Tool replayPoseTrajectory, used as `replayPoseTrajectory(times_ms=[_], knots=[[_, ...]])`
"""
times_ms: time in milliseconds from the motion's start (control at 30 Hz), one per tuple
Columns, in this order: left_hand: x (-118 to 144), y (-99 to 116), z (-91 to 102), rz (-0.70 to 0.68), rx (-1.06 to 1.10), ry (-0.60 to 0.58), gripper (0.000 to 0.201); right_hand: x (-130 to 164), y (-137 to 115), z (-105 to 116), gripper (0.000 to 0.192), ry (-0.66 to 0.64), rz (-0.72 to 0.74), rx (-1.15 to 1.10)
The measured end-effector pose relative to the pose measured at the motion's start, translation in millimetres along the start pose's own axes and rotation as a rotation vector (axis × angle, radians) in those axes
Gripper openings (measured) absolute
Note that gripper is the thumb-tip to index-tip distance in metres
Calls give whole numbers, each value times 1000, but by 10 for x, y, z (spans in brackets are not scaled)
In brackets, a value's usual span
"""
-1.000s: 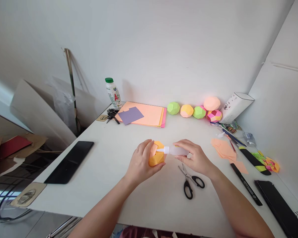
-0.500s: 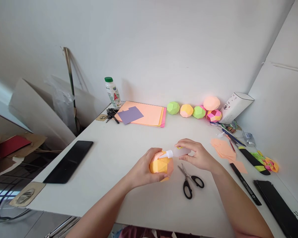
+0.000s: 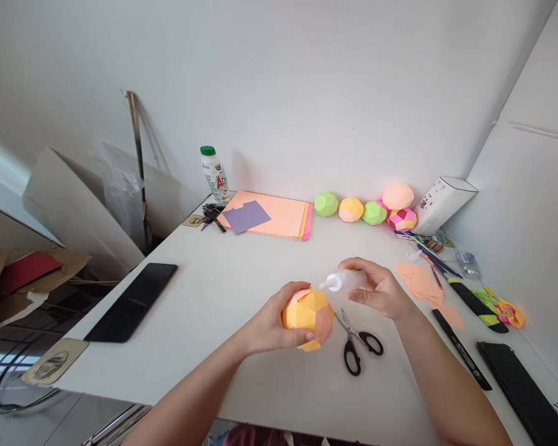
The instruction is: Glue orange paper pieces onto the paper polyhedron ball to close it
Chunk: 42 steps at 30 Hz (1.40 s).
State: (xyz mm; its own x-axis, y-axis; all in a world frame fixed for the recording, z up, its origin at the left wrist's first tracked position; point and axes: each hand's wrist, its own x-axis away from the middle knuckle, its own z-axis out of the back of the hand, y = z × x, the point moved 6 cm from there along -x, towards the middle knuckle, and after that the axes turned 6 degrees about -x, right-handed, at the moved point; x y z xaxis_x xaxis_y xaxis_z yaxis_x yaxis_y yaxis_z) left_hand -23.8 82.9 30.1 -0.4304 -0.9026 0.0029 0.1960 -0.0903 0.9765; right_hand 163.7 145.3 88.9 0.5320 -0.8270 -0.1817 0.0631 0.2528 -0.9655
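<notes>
The left hand (image 3: 272,325) sits just below the middle of the frame, its fingers curled around a faceted paper ball (image 3: 307,317) of orange and yellow panels, held just above the bench (image 3: 223,291). The ball looks closed on the faces that show; a yellow flap pokes out at its lower edge, so at least one piece seems not yet stuck down, though the far side is hidden. The right hand (image 3: 376,288), a little up and to the right, has its fingers wrapped around a small clear glue bottle (image 3: 346,280), nozzle pointing left toward the ball but clear of it, not touching the paper.

Scissors (image 3: 359,342) with black handles lie shut on the bench just right of the ball, below the right hand. Loose peach paper pieces (image 3: 421,282) lie further right, which suggests more panels are cut and waiting. At the back of the bench, a row of finished paper balls (image 3: 374,207) in green, yellow and pink stands by the wall, beside a stack of coloured sheets (image 3: 272,214) and a small bottle with a green cap (image 3: 214,175). A dark phone (image 3: 132,300) lies at the left edge, pens and markers (image 3: 465,291) at the right.
</notes>
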Motion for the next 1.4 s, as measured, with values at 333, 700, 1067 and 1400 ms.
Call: replayPoseTrajectory(times_ms=[333, 700, 1067, 1400], knots=[[27, 20, -78, -84, 226, -117, 78, -106, -9, 287, 34, 292, 101, -240], [32, 80, -124, -245, 157, -51, 74, 302, 779, 1147, 48, 911, -43, 58], [-106, -187, -225, -492, -861, 295, 85, 511, 1421, 1076, 52, 862, -245, 217], [-100, -198, -246, -532, -864, 297, 89, 582, 1222, 1046, 42, 777, -322, 499]])
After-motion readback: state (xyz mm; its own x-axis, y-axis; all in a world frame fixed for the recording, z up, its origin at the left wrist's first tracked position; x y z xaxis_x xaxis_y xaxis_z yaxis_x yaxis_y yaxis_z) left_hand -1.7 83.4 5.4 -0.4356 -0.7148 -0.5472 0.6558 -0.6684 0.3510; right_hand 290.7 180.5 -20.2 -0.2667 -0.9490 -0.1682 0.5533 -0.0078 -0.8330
